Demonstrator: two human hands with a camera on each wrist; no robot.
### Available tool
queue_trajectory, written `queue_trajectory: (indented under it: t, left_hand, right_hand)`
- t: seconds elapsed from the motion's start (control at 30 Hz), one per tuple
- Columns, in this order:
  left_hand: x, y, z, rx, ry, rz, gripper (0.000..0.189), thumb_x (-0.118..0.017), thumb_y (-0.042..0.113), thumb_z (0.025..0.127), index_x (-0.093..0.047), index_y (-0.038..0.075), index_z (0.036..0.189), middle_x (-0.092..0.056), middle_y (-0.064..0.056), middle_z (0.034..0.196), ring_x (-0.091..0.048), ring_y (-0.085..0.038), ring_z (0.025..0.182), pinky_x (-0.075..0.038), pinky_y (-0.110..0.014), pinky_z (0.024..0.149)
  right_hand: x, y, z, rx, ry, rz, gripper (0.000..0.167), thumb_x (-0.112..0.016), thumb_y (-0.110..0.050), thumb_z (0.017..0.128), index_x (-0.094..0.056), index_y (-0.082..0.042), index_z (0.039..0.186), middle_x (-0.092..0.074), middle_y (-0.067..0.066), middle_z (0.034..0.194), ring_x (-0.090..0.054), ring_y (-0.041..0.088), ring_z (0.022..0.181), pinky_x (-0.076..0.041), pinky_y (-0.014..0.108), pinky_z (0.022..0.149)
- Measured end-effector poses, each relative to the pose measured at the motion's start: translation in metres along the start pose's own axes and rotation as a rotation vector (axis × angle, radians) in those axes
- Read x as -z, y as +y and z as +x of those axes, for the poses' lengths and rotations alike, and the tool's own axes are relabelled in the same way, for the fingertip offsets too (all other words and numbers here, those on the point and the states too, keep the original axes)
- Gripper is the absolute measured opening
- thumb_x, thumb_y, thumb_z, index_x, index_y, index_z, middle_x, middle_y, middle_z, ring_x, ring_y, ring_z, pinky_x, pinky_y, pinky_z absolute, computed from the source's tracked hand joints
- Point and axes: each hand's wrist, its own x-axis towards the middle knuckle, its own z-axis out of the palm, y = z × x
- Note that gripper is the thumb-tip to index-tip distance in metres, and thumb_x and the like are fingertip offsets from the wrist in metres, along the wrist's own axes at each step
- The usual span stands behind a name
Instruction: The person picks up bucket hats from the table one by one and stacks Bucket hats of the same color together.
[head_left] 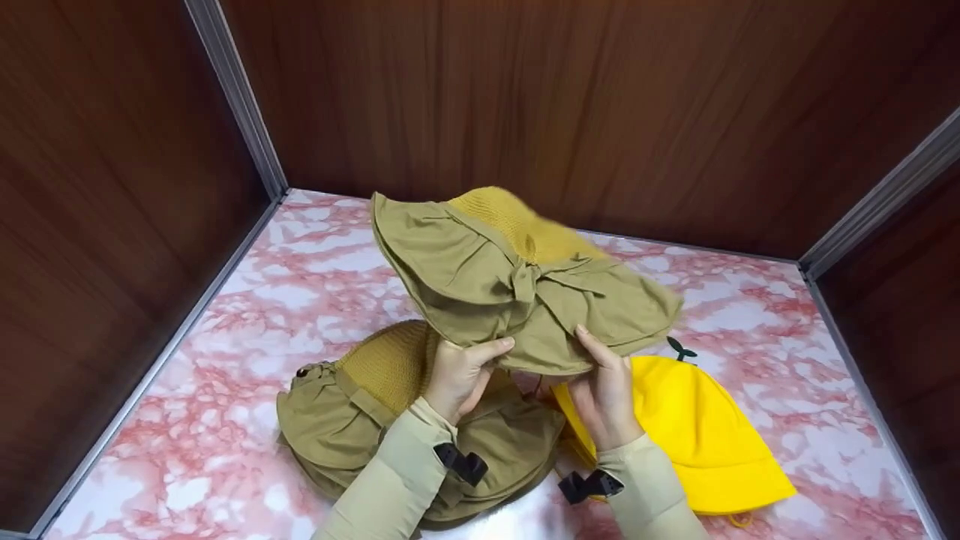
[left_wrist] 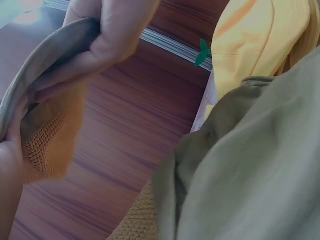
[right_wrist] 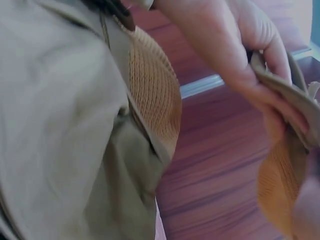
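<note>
Both hands hold up a sun hat (head_left: 495,281) with a mustard knitted crown and a wide khaki fabric brim, tied in a knot at its front. My left hand (head_left: 459,375) pinches the near brim edge, thumb on top. A little to the right, my right hand (head_left: 606,394) grips the same edge, thumb also on top. Fingers under the brim show in the left wrist view, where the right hand (left_wrist: 117,35) appears at the top. A second similar hat (head_left: 390,367) lies below, partly hidden by the left arm.
A yellow bucket hat (head_left: 697,435) with a green sprout on top lies at the right, behind the right forearm. The surface (head_left: 217,420) has a pink and white marbled pattern. Dark wood-grain panels (head_left: 525,97) with metal edging enclose the back and sides.
</note>
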Motion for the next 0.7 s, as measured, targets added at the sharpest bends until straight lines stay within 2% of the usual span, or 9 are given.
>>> queue_trajectory:
  t: [0.1,0.23,0.4,0.5,0.57,0.7]
  left_hand:
    - [0.002,0.003,0.000,0.006,-0.018,-0.005,0.040,-0.053,-0.028,0.077,-0.065,0.007,0.093,-0.071,-0.002,0.087,-0.068,-0.013,0.080,-0.059,-0.026,0.073]
    - [0.006,0.006,-0.002,0.024,-0.022,-0.020,0.040,-0.052,-0.029,0.077,-0.065,0.007,0.090,-0.071,-0.003,0.083,-0.068,-0.014,0.076,-0.059,-0.026,0.072]
    - [0.011,0.010,-0.005,0.043,-0.039,-0.027,0.042,-0.050,-0.029,0.077,-0.064,0.008,0.091,-0.070,-0.003,0.084,-0.068,-0.014,0.073,-0.059,-0.025,0.070]
    - [0.013,0.013,-0.006,0.052,-0.061,-0.016,0.042,-0.049,-0.029,0.078,-0.064,0.009,0.092,-0.069,-0.003,0.083,-0.067,-0.014,0.071,-0.058,-0.023,0.066]
    - [0.015,0.015,-0.006,0.062,-0.072,-0.014,0.041,-0.050,-0.028,0.078,-0.063,0.008,0.090,-0.069,-0.003,0.081,-0.066,-0.013,0.067,-0.056,-0.021,0.062]
    - [0.019,0.020,-0.007,0.098,-0.111,-0.036,0.037,-0.057,-0.025,0.077,-0.063,0.007,0.094,-0.069,-0.004,0.081,-0.067,-0.015,0.068,-0.057,-0.023,0.063]
  right_hand:
    - [0.004,-0.004,0.002,-0.083,-0.040,-0.021,0.015,-0.052,-0.002,0.100,-0.063,-0.005,0.109,-0.067,0.003,0.108,-0.064,0.014,0.100,-0.052,0.027,0.094]
    - [0.013,-0.015,0.007,-0.164,-0.103,0.009,0.019,-0.046,-0.015,0.105,-0.064,-0.007,0.105,-0.067,0.003,0.107,-0.064,0.015,0.099,-0.050,0.028,0.093]
    - [0.024,-0.032,0.014,-0.177,-0.132,0.121,0.022,-0.045,-0.019,0.105,-0.057,-0.005,0.117,-0.066,0.007,0.114,-0.065,0.020,0.102,-0.051,0.031,0.094]
    - [0.028,-0.039,0.017,-0.169,-0.132,0.137,0.024,-0.044,-0.014,0.105,-0.049,-0.006,0.127,-0.062,0.007,0.122,-0.063,0.020,0.109,-0.050,0.031,0.098]
    - [0.030,-0.043,0.018,-0.160,-0.115,0.133,0.025,-0.046,-0.007,0.103,-0.046,-0.006,0.129,-0.061,0.007,0.123,-0.063,0.020,0.110,-0.051,0.031,0.098]
    - [0.034,-0.048,0.018,-0.143,-0.092,0.127,0.029,-0.048,0.004,0.099,-0.045,-0.005,0.127,-0.060,0.007,0.121,-0.063,0.020,0.110,-0.053,0.032,0.097]
